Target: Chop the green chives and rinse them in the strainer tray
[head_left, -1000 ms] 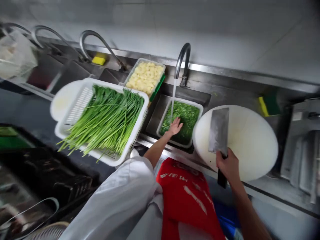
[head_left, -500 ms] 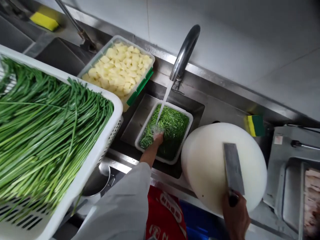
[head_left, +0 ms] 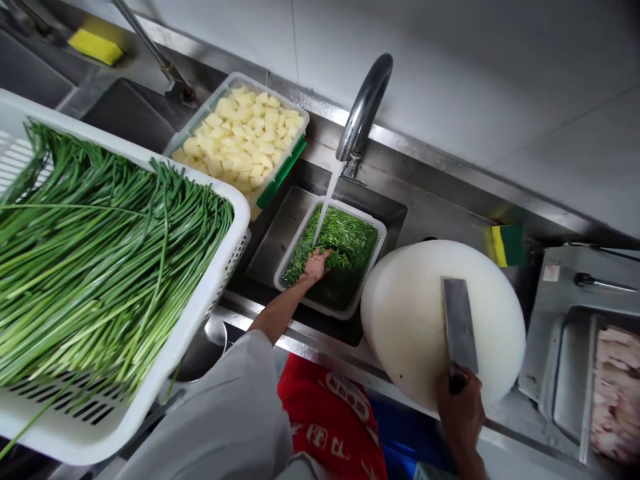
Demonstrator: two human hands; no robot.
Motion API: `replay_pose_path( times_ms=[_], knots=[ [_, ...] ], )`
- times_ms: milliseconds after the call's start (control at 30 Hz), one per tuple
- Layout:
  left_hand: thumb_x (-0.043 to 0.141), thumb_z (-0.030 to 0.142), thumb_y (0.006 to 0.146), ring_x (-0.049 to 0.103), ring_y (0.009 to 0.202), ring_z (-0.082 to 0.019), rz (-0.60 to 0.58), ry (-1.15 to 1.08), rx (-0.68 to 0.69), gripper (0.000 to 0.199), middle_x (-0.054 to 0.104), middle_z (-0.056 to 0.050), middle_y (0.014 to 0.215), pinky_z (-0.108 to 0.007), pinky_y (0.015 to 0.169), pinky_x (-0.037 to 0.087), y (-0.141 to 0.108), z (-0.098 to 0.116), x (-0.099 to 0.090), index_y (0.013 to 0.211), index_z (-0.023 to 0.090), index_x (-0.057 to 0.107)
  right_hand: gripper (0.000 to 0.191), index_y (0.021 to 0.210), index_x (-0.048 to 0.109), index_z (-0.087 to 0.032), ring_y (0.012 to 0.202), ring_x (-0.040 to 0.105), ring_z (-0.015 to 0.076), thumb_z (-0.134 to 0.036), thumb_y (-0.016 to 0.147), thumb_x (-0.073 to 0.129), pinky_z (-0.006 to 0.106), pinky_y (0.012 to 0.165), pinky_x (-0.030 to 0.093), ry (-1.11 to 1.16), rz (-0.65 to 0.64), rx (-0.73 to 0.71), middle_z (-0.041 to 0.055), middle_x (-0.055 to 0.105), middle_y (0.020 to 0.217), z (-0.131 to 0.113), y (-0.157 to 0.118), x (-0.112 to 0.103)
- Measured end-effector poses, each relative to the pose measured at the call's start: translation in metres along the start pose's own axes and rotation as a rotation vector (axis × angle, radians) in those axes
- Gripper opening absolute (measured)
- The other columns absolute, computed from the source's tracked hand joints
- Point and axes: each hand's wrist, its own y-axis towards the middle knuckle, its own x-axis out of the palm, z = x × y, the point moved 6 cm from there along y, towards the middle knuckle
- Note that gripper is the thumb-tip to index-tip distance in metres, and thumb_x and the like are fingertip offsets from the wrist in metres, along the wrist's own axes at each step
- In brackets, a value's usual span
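My left hand (head_left: 316, 264) is at the surface of the cut greens (head_left: 345, 230), its fingers apart and touching them. The greens float in water inside a white basket (head_left: 381, 250) set in the sink. A stream runs from the curved faucet (head_left: 365, 100) just beyond my fingers. At the lower right, my right hand (head_left: 463, 403) is wrapped round the handle of a cleaver (head_left: 459, 323). The blade lies flat over the round white cutting board (head_left: 400, 320).
A large white basket (head_left: 240, 213) of long green stalks (head_left: 125, 267) fills the left. Behind it stands a tub of cut pale chunks (head_left: 245, 133). Sponges (head_left: 95, 47) lie along the back ledge. A tray of meat (head_left: 617, 393) is at the far right.
My left hand has risen out of the greens, so its fingers show more clearly. The view has shifted slightly. My right hand still holds the cleaver on the board.
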Motion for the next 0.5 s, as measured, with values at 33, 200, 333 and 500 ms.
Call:
replay_pose_path(
  times_ms=[33, 200, 333, 500],
  knots=[
    [0.074, 0.039, 0.086, 0.044, 0.137, -0.038, 0.001, 0.012, 0.001, 0.07, 0.037, -0.014, 0.155, -0.044, 0.108, 0.047, -0.004, 0.002, -0.002, 0.149, 0.032, 0.044, 0.059, 0.128, 0.053, -0.016, 0.102, 0.063, 0.0346, -0.054, 0.083, 0.047, 0.042, 0.084, 0.049, 0.002, 0.0, -0.001, 0.0182, 0.065, 0.116, 0.0, 0.0, 0.0],
    [0.07, 0.049, 0.086, 0.046, 0.135, -0.037, -0.005, 0.112, -0.037, 0.079, 0.035, -0.016, 0.154, -0.043, 0.104, 0.05, -0.013, 0.007, -0.004, 0.154, 0.032, 0.034, 0.057, 0.125, 0.053, -0.017, 0.099, 0.064, 0.0329, -0.056, 0.084, 0.046, 0.041, 0.084, 0.049, 0.019, 0.014, -0.026, 0.017, 0.066, 0.112, 0.002, 0.001, 0.002],
    [0.069, 0.063, 0.081, 0.024, 0.147, -0.048, -0.111, 0.209, -0.075, 0.098, 0.016, -0.018, 0.166, -0.062, 0.104, 0.045, -0.005, 0.01, 0.019, 0.16, 0.034, 0.02, 0.057, 0.125, 0.053, -0.017, 0.099, 0.063, 0.0335, -0.054, 0.083, 0.045, 0.042, 0.082, 0.049, 0.022, 0.039, -0.049, 0.0174, 0.065, 0.112, 0.001, 0.001, 0.002],
    [0.068, 0.056, 0.083, 0.023, 0.148, -0.051, -0.247, 0.199, -0.128, 0.106, 0.01, -0.022, 0.168, -0.069, 0.107, 0.038, 0.011, 0.002, 0.06, 0.163, 0.028, 0.005, 0.057, 0.127, 0.053, -0.018, 0.096, 0.064, 0.0347, -0.054, 0.084, 0.048, 0.042, 0.08, 0.048, 0.009, 0.051, 0.002, 0.017, 0.066, 0.11, 0.004, -0.001, 0.002]
  ],
)
